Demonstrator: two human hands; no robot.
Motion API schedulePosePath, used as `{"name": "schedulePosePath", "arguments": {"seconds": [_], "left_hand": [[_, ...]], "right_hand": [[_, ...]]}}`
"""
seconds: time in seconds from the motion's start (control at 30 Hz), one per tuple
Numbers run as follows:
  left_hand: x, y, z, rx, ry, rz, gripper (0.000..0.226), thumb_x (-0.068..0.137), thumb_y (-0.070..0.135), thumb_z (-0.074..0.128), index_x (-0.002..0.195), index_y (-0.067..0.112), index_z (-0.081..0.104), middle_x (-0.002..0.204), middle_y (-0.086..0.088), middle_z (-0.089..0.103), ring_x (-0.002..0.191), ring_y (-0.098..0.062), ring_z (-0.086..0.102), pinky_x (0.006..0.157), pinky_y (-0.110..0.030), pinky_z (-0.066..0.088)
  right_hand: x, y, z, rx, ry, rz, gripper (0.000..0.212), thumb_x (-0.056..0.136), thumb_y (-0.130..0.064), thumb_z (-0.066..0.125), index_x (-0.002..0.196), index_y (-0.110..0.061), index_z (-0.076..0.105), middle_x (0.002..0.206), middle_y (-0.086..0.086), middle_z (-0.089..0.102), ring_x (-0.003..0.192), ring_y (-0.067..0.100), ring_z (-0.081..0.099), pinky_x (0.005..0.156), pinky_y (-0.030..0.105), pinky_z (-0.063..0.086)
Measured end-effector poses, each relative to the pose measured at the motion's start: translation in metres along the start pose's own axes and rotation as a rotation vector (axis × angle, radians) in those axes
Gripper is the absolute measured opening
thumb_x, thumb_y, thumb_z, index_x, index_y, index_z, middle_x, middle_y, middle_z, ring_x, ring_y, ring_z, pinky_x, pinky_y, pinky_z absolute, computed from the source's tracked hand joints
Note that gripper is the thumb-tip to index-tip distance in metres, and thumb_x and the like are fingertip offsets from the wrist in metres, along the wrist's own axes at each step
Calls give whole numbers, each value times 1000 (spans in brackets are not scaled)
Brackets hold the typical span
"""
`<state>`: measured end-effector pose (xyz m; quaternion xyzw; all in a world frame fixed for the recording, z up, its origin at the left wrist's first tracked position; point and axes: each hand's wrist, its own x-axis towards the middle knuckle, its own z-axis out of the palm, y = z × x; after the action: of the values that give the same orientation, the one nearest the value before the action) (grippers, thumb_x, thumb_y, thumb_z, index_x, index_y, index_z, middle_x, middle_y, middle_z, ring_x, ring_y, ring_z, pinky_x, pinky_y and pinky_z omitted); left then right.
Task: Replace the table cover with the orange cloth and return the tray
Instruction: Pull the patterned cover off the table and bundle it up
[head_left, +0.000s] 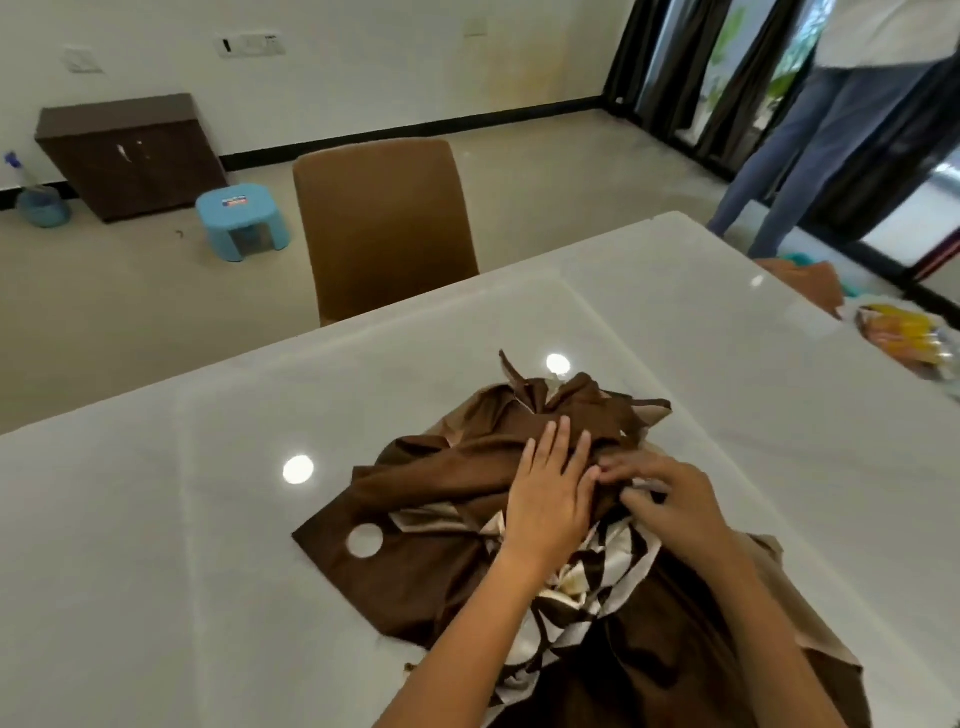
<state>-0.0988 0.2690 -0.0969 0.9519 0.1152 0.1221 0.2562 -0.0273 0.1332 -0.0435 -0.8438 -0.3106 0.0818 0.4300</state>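
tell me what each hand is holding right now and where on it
The right hand pinches a fold near the middle of the bunched brown cloth; the left hand only presses flat on it.

A bunched cloth (467, 499) lies on the worktop (208, 519); a chair (384, 228) stands behind (a stool (241, 218) left of it).

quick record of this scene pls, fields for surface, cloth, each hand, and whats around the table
surface: glossy white table, ceiling lights reflected in it
cloth: brown cloth with a cream patterned side, bunched in a heap on the table near the person
left hand: left hand flat on the heap, fingers straight, pressing
right hand: right hand with fingers curled, pinching a fold
far edge: brown chair pushed up to the table
right edge: tray, blurred, orange and yellow contents
floor: blue stool
background: a standing person by the curtains
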Motion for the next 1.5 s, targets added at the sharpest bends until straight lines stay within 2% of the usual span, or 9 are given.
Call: {"name": "schedulePosePath", "arguments": {"seconds": [0.1,0.27,0.6,0.8,0.97,1.13,1.3,1.4,1.5], "left_hand": [[-9,1,24,-67,-19,-60,63,101,42,-2,143,19,39,150,-3,36,140,-15,28,113,-41,29],[-13,-10,32,-95,46,-96,65,97,47,-7,147,18,24,154,4,18,144,-7,10,118,-32,9],[11,28,34,-249,-17,-40,69,93,56,-5,150,21,11,158,7,5,144,-1,-5,117,-24,-8],[8,15,60,-79,-2,-58,62,98,49,-3,146,24,26,155,4,20,145,-8,9,118,-32,3],[13,11,63,74,-18,-33,56,98,39,13,140,18,44,151,-4,33,142,-18,24,114,-36,11],[13,10,62,115,-38,-28,60,97,40,8,142,18,40,153,-4,29,144,-19,20,116,-38,12],[12,8,61,128,-22,-20,61,97,40,8,142,16,40,153,-6,30,143,-20,21,116,-40,15],[13,9,60,127,-21,-24,62,96,41,6,143,17,38,153,-5,29,144,-19,19,116,-40,13],[14,12,60,116,-26,-26,64,94,42,4,144,18,37,154,-4,26,145,-18,17,117,-38,11]], "right_hand": [[10,2,25,111,253,122,27,89,-14,54,110,-26,65,129,-6,57,125,8,46,108,41,37],[16,46,70,-502,117,152,55,95,-49,11,143,-33,35,155,0,25,145,23,10,115,50,5],[12,79,78,-607,112,77,56,93,-43,30,143,-20,30,148,1,37,140,22,20,113,49,12],[-10,60,59,-72,284,106,45,101,-27,29,145,-17,29,153,-6,27,141,9,25,116,41,22],[-84,95,20,-598,205,111,72,91,-59,33,149,-17,23,159,5,11,146,25,5,116,53,-3],[-121,118,3,-672,138,369,100,76,-81,33,151,-20,7,159,3,0,146,23,-4,114,53,-7],[-114,114,17,-487,192,293,68,91,-56,36,148,-23,22,152,3,30,142,20,24,115,47,20],[-113,108,18,-322,311,190,49,87,-14,42,136,-14,42,128,12,60,114,29,59,101,43,45],[-99,90,3,-291,473,38,39,84,-5,42,119,-5,61,107,16,69,96,30,66,96,28,46]]}}
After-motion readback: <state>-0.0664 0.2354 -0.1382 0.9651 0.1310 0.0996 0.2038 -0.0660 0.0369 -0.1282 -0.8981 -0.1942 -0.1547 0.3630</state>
